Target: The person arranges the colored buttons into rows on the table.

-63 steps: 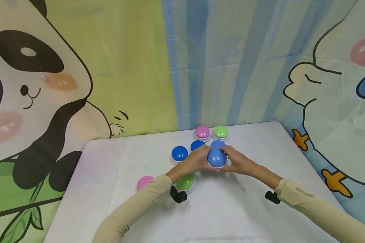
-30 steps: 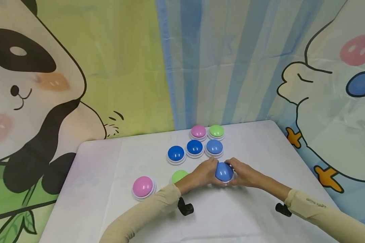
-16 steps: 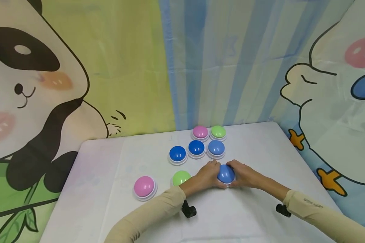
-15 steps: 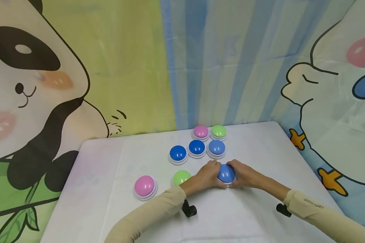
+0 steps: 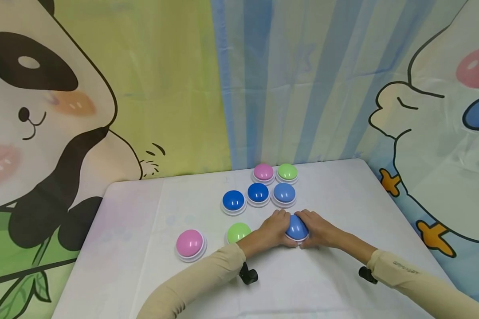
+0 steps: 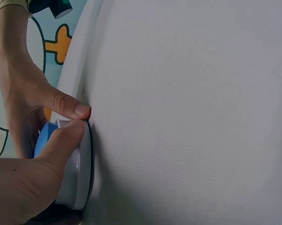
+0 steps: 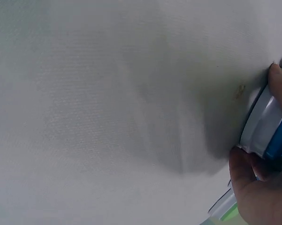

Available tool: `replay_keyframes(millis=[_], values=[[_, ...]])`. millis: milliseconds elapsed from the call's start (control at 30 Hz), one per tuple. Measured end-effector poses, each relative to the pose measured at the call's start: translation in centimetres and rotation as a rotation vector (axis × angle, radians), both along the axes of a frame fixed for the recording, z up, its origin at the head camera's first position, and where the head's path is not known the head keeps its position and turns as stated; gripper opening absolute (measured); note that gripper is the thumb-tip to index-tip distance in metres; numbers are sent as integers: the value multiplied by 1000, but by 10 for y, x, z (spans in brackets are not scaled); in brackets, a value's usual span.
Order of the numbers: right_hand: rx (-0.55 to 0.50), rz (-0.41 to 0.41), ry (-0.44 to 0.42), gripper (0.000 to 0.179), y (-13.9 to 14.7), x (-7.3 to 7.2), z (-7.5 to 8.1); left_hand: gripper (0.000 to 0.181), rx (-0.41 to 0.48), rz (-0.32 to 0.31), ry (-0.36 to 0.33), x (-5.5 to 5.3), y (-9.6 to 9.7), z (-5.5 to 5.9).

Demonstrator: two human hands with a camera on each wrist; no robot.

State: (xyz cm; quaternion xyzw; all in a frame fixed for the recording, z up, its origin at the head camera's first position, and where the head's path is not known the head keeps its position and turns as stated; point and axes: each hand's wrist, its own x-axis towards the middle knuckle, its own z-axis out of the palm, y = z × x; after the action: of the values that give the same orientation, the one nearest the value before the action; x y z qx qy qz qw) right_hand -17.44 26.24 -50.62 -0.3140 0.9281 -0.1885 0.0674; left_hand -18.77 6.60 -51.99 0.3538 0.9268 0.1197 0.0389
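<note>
A light blue domed push button (image 5: 296, 227) on a round white base sits between my two hands, low at the white table. My left hand (image 5: 274, 230) grips its left side, thumb on the white base in the left wrist view (image 6: 61, 145). From the right side my right hand (image 5: 320, 228) holds the same button, its thumb near the other thumb low on the base. In the right wrist view the button's white base (image 7: 262, 124) shows at the right edge between fingers. A green push button (image 5: 238, 232) lies left of my left hand, partly hidden by the forearm.
Behind the hands stand two dark blue buttons (image 5: 233, 200) and a light blue one (image 5: 284, 192). Farther back are a pink button (image 5: 263, 171) and a green button (image 5: 287, 171). Another pink button (image 5: 189, 243) lies at left. A printed curtain (image 5: 183, 88) borders the table (image 5: 135, 212).
Both hands have brought the light blue button nearer the person and lower, away from the back rows, uncovering the other light blue button. In the last half second they have hardly moved.
</note>
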Motion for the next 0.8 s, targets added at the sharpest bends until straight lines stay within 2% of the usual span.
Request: replay_keyframes(millis=[167, 400, 667, 800], values=[[17, -5, 3, 89, 1, 0, -1, 86, 14, -2, 11, 1, 0, -2], [29, -48, -69, 101, -1, 3, -2, 101, -4, 13, 35, 4, 0, -5], [48, -88, -153, 104, -7, 6, 0, 109, 4, 55, -28, 7, -3, -7], [68, -115, -143, 107, -6, 9, 7, 111, 41, 43, -67, 8, -7, -3]])
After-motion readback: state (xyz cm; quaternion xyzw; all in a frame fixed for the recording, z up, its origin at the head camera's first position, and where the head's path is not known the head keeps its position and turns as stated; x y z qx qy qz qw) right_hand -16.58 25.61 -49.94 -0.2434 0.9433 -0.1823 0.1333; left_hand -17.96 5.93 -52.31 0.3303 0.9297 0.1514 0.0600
